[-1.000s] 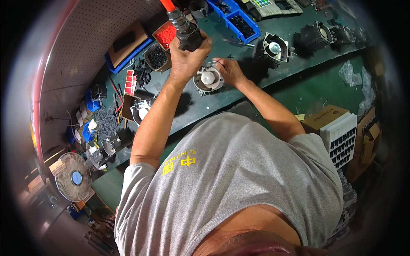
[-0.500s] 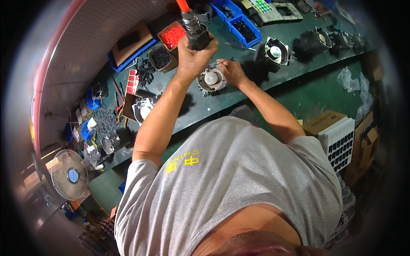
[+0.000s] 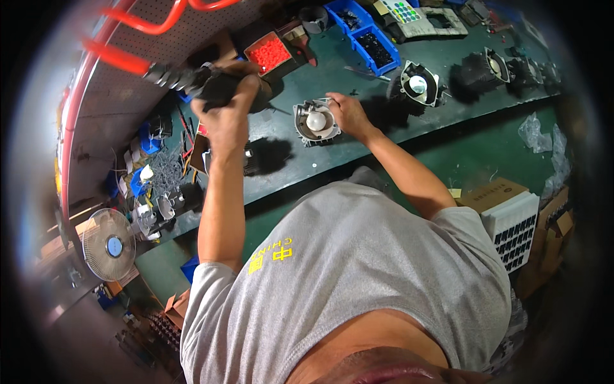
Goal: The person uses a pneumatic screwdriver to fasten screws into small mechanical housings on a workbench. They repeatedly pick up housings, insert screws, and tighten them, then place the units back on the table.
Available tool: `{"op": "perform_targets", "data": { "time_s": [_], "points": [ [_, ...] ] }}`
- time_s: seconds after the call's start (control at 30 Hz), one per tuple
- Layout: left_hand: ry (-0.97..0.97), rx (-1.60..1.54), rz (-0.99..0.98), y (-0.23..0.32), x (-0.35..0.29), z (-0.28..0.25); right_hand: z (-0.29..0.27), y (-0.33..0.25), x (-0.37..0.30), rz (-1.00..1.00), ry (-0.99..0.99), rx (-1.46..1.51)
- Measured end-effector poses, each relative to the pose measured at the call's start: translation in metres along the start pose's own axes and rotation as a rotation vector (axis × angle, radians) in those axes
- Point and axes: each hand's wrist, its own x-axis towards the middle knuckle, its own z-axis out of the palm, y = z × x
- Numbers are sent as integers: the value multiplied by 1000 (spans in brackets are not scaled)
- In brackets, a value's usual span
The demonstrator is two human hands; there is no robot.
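My left hand [image 3: 225, 126] is wrapped round a dark air screwdriver [image 3: 216, 88], which lies tilted. Its thin bit points right, toward a grey metal housing [image 3: 311, 136] on the bench but apart from it. An orange-red hose [image 3: 121, 57] runs from the tool's metal coupling. Inside the housing sits a round white dome [image 3: 316, 121]. My right hand [image 3: 352, 118] grips the housing's right edge, fingers bent over the rim and partly hidden. Left of the housing, another part [image 3: 248, 161] is mostly covered by my left forearm.
On the green bench [image 3: 281, 176] stand a tray of red pieces [image 3: 268, 54], blue bins [image 3: 376, 51] of black parts, and several similar housings [image 3: 417, 86] to the right. A fan [image 3: 110, 245] is at the left. Boxes [image 3: 489, 195] stand at the right.
My left hand has swung the air screwdriver left, away from above the housing, and tipped it over sideways. My right hand stays at the housing.
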Motion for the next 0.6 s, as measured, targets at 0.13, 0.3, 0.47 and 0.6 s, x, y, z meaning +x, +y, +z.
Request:
{"op": "perform_targets", "data": {
  "time_s": [0.13,0.3,0.47,0.6],
  "points": [
    [139,114,-58,14,-13,-46,-1,-14,-6,140,-38,127],
    [262,207,2,12,-31,-126,-11,-23,0,-61,67,-163],
    [356,195,-3,-7,-55,-190,-14,-81,0,-214,299,-93],
    [334,-118,23,-17,-63,-209,7,-81,3,-187,426,-95]
  ]
}}
